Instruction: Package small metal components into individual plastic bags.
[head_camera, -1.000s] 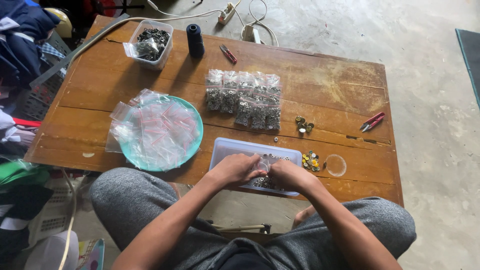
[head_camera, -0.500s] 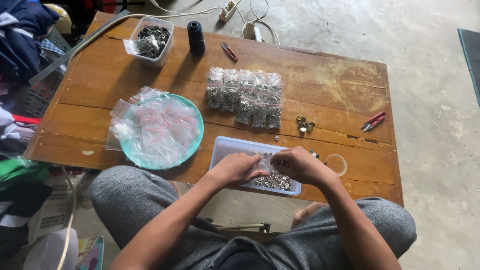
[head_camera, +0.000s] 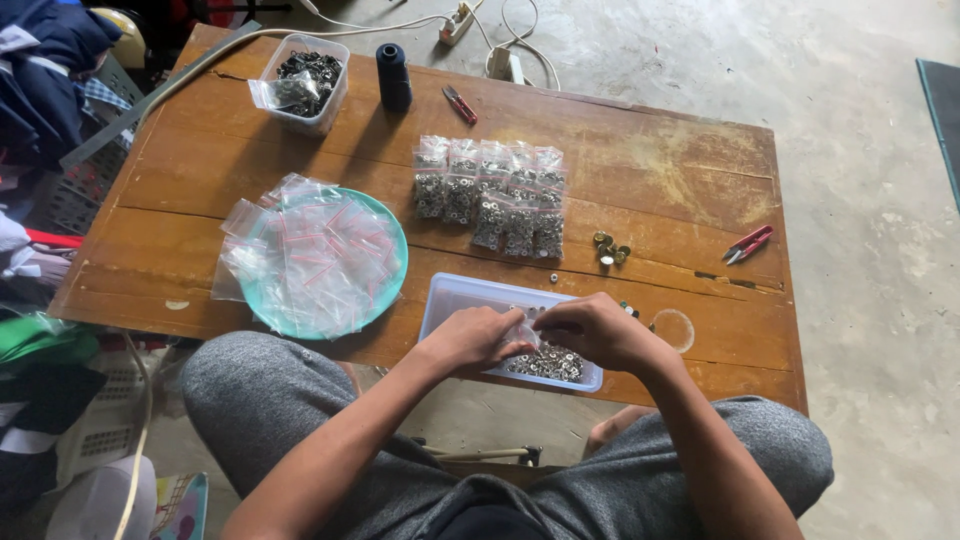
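Observation:
My left hand (head_camera: 472, 338) and my right hand (head_camera: 598, 328) meet over a shallow clear plastic tray (head_camera: 462, 297) at the near edge of the wooden table (head_camera: 650, 170). Together they pinch a small clear zip bag (head_camera: 524, 334) between the fingertips. Under the hands, the tray holds a heap of small silver metal pieces (head_camera: 552, 364). Whether the bag's mouth is open or sealed is hidden by the fingers.
A teal plate (head_camera: 392, 228) piled with empty zip bags lies left of the tray. Filled bags (head_camera: 492, 196) lie in rows mid-table. Farther back: a clear tub of dark parts (head_camera: 304, 72), a dark thread spool (head_camera: 393, 76), small red snips (head_camera: 459, 103). Brass pieces (head_camera: 609, 249) and red clippers (head_camera: 748, 243) lie right.
Both hands drew together over the tray and shifted slightly toward me, still working the small bag. Nothing else on the table moved.

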